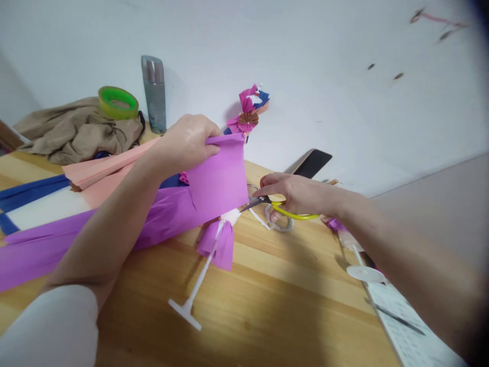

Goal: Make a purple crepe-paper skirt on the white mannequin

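Note:
My left hand (193,140) pinches the top edge of a purple crepe paper sheet (219,178), which hangs upright and runs on as a long strip to the left. In my right hand (286,191) is a pair of scissors (298,215) with yellow handles. Their dark blades point left, close to the lower right corner of the purple paper; whether they touch it I cannot tell. Below the sheet lies a white plastic stand (200,278) with a purple paper skirt (217,247) around its upper end.
Peach crepe paper (110,171) and blue crepe paper (36,191) lie at left. Behind stand a grey bottle (155,97) and a tape roll (118,102) on brown cloth (76,130). A phone (313,163) leans on the wall. A tape ring (284,224), pen (399,318) and printed sheet (412,326) lie right.

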{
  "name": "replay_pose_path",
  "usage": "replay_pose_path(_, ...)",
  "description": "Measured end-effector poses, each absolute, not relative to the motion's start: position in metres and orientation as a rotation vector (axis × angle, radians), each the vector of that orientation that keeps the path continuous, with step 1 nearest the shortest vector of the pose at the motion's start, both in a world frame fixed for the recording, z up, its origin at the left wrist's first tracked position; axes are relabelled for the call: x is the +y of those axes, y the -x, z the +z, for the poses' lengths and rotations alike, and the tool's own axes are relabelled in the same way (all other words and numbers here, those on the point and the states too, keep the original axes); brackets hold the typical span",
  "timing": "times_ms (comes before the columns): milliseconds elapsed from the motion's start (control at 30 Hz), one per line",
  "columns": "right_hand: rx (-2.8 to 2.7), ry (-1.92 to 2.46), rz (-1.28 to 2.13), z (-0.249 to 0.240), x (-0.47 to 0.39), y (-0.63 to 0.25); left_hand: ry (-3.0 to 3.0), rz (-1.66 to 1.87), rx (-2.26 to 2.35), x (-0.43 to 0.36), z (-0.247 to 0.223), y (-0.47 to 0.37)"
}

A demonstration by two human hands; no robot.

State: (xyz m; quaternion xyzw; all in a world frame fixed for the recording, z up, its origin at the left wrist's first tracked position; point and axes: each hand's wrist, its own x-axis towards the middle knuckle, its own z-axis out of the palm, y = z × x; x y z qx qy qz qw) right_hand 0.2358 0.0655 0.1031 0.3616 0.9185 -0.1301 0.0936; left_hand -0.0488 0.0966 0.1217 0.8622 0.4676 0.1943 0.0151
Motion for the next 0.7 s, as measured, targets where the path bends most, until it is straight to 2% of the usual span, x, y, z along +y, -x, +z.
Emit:
replay_pose_path(367,2.669,-1.06,-0.388,0.108,0.065,-0.223,-2.686,0.578,1.471,0.094,0.124,0.047)
replay_pose_path(700,2.645,-1.077,-0.328,0.108,0.067,-0.222,-2.675,0.705,1.398,0.095,0.122,0.048)
